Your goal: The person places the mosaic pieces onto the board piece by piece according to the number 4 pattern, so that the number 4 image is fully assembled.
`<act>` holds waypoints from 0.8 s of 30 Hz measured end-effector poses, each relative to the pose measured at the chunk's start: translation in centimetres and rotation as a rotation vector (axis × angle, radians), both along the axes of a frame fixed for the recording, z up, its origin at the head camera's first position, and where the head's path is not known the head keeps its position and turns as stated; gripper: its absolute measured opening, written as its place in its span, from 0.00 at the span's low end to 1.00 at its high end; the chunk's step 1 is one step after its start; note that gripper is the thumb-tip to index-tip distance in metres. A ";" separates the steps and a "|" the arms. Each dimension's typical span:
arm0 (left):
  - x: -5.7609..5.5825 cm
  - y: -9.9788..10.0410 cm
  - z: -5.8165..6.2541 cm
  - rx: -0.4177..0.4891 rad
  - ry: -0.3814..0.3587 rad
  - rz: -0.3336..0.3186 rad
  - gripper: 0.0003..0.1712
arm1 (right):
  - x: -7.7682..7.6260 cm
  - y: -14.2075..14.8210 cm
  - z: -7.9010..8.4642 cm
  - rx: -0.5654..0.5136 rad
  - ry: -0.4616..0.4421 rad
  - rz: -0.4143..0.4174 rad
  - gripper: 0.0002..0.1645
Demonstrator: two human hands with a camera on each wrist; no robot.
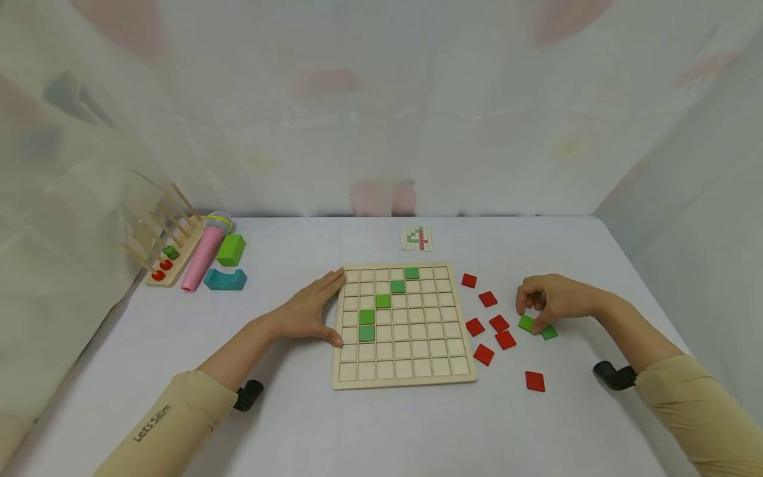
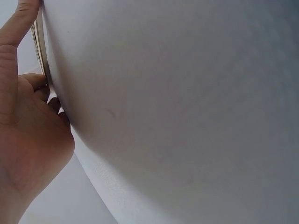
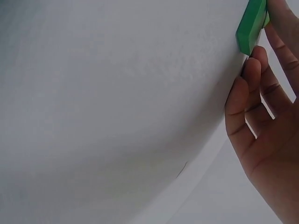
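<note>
A pale wooden grid board [image 1: 411,382] lies mid-table, with several green tiles [image 1: 383,301] set in its squares in a stepped line. Along its left edge rests my left hand [image 1: 306,311], thumb and fingers spread and touching the rim; the left wrist view shows the fingers [image 2: 32,81] at that edge. Right of the board, my right hand [image 1: 557,298] pinches a green tile [image 1: 526,323] between thumb and index finger, low at the tabletop. Another green tile [image 1: 549,332] lies beside it, partly beneath the hand. Several red tiles [image 1: 499,323] are scattered between board and right hand.
Behind the board lies a small pattern card [image 1: 417,238] showing a green and red 4. At the far left are a pegged wooden stand [image 1: 185,248], a pink toy microphone [image 1: 204,257], a green block [image 1: 231,250] and a teal curved block [image 1: 225,280].
</note>
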State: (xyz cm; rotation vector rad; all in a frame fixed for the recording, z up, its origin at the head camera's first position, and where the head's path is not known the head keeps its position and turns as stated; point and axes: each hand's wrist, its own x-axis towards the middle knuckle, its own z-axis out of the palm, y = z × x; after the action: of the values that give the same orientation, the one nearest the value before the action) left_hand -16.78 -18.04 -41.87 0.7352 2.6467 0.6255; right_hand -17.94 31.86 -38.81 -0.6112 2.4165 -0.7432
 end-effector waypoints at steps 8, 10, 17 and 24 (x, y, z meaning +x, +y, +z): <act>0.0 0.0 0.0 -0.004 0.002 0.001 0.78 | -0.1 -0.2 0.3 0.049 0.024 -0.012 0.19; 0.0 0.0 0.0 -0.003 0.002 0.000 0.78 | -0.1 -0.3 0.2 0.062 0.026 -0.026 0.19; 0.0 -0.1 -0.1 0.007 0.004 -0.004 0.78 | -0.3 -0.6 0.5 0.075 0.045 -0.055 0.18; 0.0 -0.2 -0.3 0.017 0.016 -0.013 0.79 | -0.6 -0.8 0.8 0.055 0.044 -0.065 0.14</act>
State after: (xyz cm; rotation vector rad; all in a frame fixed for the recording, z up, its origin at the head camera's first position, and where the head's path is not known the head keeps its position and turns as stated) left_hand -16.83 -18.29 -42.17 0.7646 2.6524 0.6425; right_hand -18.57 31.01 -38.00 -0.5352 2.4986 -0.6942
